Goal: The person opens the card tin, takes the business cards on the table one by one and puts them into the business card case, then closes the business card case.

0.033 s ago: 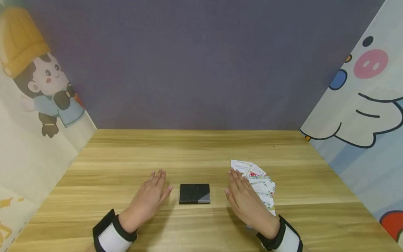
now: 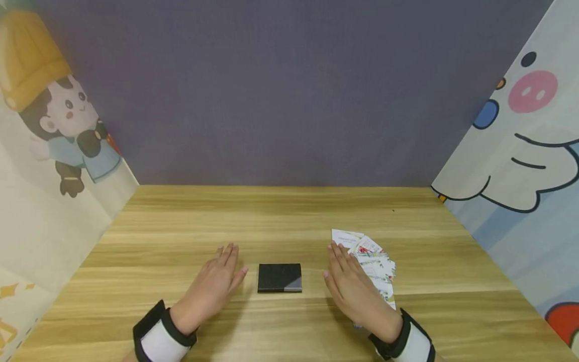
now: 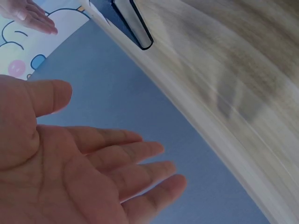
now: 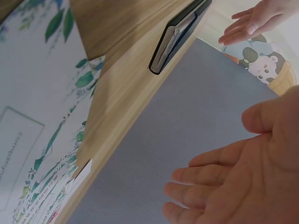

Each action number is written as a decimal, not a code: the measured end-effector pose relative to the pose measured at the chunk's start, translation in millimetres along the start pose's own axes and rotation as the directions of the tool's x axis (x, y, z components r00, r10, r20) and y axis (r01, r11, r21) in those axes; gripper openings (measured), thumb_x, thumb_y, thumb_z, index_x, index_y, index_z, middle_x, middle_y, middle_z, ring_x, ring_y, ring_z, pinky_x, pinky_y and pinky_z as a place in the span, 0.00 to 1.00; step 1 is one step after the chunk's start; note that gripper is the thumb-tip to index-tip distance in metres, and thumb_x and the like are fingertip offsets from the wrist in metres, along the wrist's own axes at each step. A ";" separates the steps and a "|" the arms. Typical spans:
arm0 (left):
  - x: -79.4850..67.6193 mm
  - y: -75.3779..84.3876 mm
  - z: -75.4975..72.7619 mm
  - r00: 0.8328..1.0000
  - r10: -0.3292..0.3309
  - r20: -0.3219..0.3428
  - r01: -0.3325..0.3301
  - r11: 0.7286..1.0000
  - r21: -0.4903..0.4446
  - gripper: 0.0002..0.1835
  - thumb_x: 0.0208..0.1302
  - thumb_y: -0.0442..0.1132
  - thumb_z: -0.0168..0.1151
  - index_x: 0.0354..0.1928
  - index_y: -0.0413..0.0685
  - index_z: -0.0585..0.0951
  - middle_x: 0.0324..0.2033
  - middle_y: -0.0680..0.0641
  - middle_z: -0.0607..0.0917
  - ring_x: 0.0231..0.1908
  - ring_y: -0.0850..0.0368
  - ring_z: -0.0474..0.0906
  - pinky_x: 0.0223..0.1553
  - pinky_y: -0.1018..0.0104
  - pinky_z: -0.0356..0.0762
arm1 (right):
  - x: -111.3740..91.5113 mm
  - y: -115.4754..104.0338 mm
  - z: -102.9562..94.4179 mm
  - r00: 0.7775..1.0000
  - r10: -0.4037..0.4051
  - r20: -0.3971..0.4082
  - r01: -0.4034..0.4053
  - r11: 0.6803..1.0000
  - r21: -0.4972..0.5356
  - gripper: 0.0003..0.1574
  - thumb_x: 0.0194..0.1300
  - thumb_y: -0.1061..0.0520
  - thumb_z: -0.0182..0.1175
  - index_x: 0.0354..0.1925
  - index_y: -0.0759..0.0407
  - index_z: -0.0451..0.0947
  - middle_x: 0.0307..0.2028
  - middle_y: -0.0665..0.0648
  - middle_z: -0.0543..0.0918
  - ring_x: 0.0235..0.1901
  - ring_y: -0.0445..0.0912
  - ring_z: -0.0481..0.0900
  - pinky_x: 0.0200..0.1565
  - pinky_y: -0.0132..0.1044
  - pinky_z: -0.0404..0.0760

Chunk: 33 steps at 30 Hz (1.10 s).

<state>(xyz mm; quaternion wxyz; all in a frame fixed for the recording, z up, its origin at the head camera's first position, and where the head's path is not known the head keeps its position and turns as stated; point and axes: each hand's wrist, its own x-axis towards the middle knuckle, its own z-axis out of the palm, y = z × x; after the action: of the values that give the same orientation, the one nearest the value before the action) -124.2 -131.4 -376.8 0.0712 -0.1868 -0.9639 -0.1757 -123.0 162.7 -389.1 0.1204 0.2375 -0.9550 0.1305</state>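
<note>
A black card case (image 2: 277, 276) with a silvery corner lies flat on the wooden table between my two hands. To its left is my left hand (image 2: 211, 285), fingers straight and touching nothing. My right hand (image 2: 355, 289) hangs to the case's right, also with straight fingers and nothing held. Beside and partly behind that hand, white cards (image 2: 377, 266) with floral prints lie spread and overlapping; some are hidden by it. The right wrist view shows the case (image 4: 174, 42) edge-on and the cards (image 4: 46, 93) up close.
The wooden table (image 2: 253, 216) meets a dark grey-blue panel (image 2: 280, 100) at its back. Cartoon-printed side panels stand left (image 2: 27, 221) and right (image 2: 543, 226). A tiny dark speck (image 2: 393, 210) is on the table, beyond the cards.
</note>
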 end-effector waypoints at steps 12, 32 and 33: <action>1.0 3.8 0.6 1.000 0.012 0.028 -0.011 0.998 -0.055 0.33 0.67 0.49 0.47 0.61 0.26 0.61 0.62 0.27 0.62 0.61 0.32 0.56 0.58 0.36 0.62 | 0.5 -1.5 1.3 1.000 -0.028 0.001 0.028 0.999 0.032 0.34 0.69 0.50 0.45 0.64 0.71 0.55 0.66 0.71 0.57 0.65 0.61 0.53 0.62 0.61 0.60; 17.1 17.8 25.5 0.974 0.153 0.166 -0.143 0.987 -0.067 0.34 0.49 0.41 0.68 0.56 0.29 0.69 0.55 0.29 0.73 0.53 0.38 0.71 0.52 0.46 0.75 | 15.4 -15.5 20.4 0.977 -0.179 0.115 0.167 0.981 0.103 0.41 0.58 0.50 0.59 0.61 0.73 0.60 0.59 0.74 0.67 0.59 0.65 0.62 0.60 0.59 0.65; 19.0 17.9 26.2 0.972 0.154 0.177 -0.144 0.987 -0.067 0.35 0.48 0.41 0.68 0.57 0.29 0.69 0.55 0.29 0.72 0.53 0.37 0.71 0.52 0.46 0.75 | 16.9 -16.0 20.6 0.975 -0.184 0.125 0.172 0.980 0.102 0.41 0.58 0.50 0.59 0.61 0.73 0.60 0.59 0.74 0.68 0.59 0.65 0.62 0.60 0.59 0.65</action>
<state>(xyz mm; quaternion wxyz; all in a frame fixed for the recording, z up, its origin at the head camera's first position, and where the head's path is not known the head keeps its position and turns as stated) -136.6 -99.9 -391.6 -0.0090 -0.2757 -0.9446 -0.1777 -133.3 135.6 -400.4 0.0563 0.3355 -0.9289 0.1461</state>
